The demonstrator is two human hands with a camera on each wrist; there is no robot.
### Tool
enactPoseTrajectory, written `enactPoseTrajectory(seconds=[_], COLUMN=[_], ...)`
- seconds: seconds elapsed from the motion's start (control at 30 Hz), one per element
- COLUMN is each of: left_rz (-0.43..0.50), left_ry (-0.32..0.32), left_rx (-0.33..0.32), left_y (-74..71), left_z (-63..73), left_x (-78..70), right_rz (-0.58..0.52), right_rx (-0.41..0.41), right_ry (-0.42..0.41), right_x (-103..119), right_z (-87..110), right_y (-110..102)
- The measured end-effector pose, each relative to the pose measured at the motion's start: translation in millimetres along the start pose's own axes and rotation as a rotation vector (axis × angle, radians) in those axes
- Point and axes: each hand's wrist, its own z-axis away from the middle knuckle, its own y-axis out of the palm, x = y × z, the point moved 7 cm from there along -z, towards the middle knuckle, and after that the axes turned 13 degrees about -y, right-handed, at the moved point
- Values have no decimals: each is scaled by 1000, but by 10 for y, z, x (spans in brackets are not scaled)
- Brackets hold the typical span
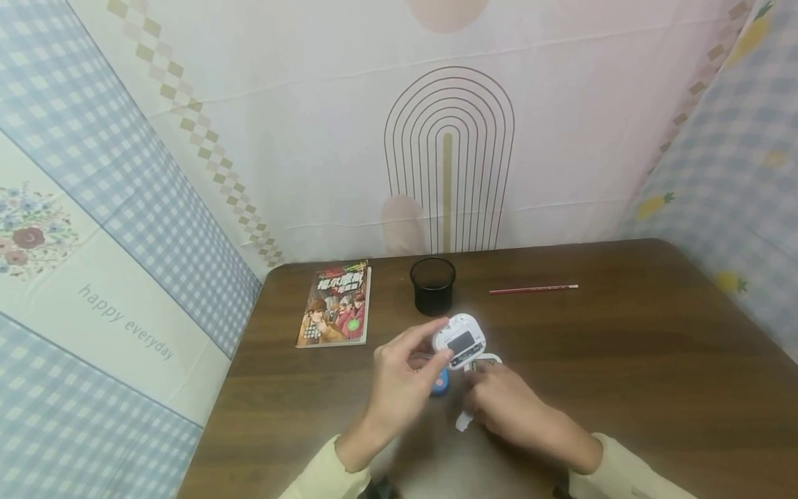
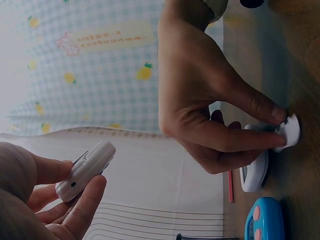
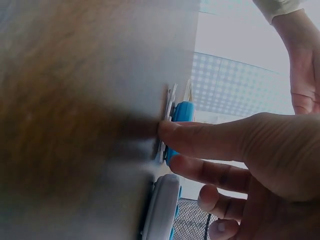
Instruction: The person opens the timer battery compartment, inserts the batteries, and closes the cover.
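Note:
My left hand [image 1: 399, 378] holds a small white rounded device with a dark grey screen [image 1: 461, 341] above the table, between thumb and fingers. Low at the tabletop, my right hand [image 1: 508, 405] pinches a thin white piece [image 2: 291, 131] between thumb and forefinger; its exact kind is unclear. One end of that white piece [image 1: 463, 421] sticks out toward the near edge. Beside the right fingers lies a second white device [image 2: 256, 175], partly covered by the hand in the head view. A blue device with pink buttons [image 2: 270, 217] lies close by, half hidden behind the left hand in the head view.
On the dark wooden table [image 1: 623, 346], a comic-style book [image 1: 334, 305] lies at the back left. A black mesh pen cup [image 1: 433, 287] stands behind the hands. To its right is a red pencil [image 1: 533, 289]. Patterned cloths hang behind and at both sides.

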Motion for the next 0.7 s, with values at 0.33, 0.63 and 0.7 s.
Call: enactPoseTrajectory(seconds=[0.33,0.63,0.7], left_rz=[4,7,5], left_ry=[1,8,7], left_rx=[-3,-5,-5], left_y=[0,10,10], left_z=[-3,-5,-4], left_x=[1,11,12], right_rz=[73,124,119], right_rx=[24,23,26], right_ry=[-69,-46,-37], right_x=[21,36,34], right_z=[-1,-2,-2], right_y=[17,8,8])
